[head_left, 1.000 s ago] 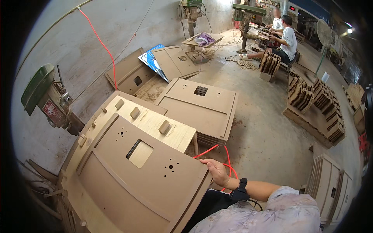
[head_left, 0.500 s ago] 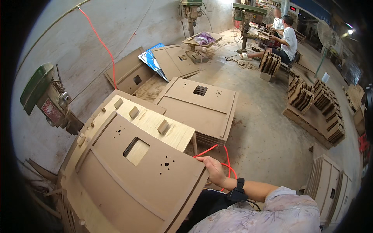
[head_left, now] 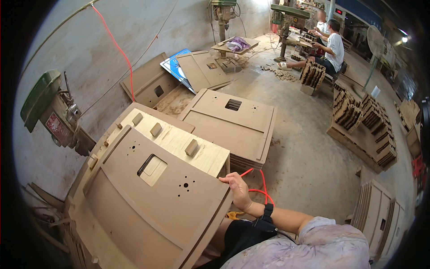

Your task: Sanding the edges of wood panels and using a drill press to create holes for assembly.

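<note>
A large brown fibreboard panel [head_left: 134, 201] lies on a pale plywood-topped workbench [head_left: 179, 150]. It has a rectangular cutout, clusters of small round holes and long grooves. Through the cutout pale wood with a rectangular outline shows. My right hand [head_left: 238, 190] grips the panel's right corner, thumb and fingers on its edge; a black band is on the wrist. Small wooden blocks [head_left: 156, 129] stand along the bench top beyond the panel's far edge. My left hand is out of view.
Left of the bench stands a green drill press [head_left: 56, 112]. A stack of similar panels [head_left: 228, 121] lies beyond the bench, with a red hose [head_left: 264, 181] beside it. More panels [head_left: 374, 206] lean at right. Two people sit working at the back near stacked cut pieces [head_left: 376, 125].
The panel has slid slightly left and away from me over the bench, my right hand moving with it. An orange-yellow object now shows below my hand.
</note>
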Demonstrator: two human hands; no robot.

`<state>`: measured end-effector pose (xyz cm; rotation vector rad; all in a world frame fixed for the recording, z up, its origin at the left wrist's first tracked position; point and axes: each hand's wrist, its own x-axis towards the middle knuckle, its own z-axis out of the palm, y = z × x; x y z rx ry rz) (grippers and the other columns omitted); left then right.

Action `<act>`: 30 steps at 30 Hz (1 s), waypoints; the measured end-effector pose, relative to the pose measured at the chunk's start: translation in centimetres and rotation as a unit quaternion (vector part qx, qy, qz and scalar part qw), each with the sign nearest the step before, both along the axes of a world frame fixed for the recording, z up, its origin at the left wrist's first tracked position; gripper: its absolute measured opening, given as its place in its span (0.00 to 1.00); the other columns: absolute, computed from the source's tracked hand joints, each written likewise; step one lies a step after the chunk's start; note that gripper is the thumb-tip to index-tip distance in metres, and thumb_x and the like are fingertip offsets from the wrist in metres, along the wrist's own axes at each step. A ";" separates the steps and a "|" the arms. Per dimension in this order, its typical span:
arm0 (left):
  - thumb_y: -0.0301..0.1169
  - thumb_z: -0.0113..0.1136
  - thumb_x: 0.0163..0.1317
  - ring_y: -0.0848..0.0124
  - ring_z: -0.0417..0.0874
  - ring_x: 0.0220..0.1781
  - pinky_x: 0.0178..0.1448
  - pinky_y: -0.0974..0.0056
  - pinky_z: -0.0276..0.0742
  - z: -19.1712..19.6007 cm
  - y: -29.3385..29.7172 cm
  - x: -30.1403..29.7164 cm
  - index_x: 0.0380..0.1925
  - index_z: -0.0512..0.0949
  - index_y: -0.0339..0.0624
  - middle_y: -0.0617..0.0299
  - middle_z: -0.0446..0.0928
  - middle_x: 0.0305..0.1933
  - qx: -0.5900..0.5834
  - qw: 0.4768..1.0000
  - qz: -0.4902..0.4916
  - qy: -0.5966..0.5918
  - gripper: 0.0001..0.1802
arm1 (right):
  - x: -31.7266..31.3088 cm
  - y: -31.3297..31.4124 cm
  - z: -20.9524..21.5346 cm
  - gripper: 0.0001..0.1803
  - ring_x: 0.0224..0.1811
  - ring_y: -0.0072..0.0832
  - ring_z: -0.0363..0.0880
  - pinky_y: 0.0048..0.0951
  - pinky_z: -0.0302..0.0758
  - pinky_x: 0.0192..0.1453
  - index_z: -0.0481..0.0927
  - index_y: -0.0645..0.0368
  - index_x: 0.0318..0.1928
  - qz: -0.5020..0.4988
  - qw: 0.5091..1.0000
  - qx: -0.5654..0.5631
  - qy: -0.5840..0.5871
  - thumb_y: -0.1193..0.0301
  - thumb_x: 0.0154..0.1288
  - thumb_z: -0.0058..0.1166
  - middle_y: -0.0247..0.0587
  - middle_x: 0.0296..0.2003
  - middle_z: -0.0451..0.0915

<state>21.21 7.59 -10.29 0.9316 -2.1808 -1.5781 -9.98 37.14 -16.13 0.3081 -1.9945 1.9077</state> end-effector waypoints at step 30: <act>0.29 0.79 0.37 0.85 0.75 0.32 0.32 0.78 0.70 2.6 0.7 -4.0 0.64 0.58 0.27 0.61 0.83 0.38 -0.093 0.992 0.054 -0.062 0.54 | -4.3 -0.8 -0.3 0.30 0.45 0.29 0.66 0.28 0.63 0.55 0.77 0.72 0.41 0.009 1.000 -0.015 0.000 0.56 0.76 0.28 0.39 0.40 0.65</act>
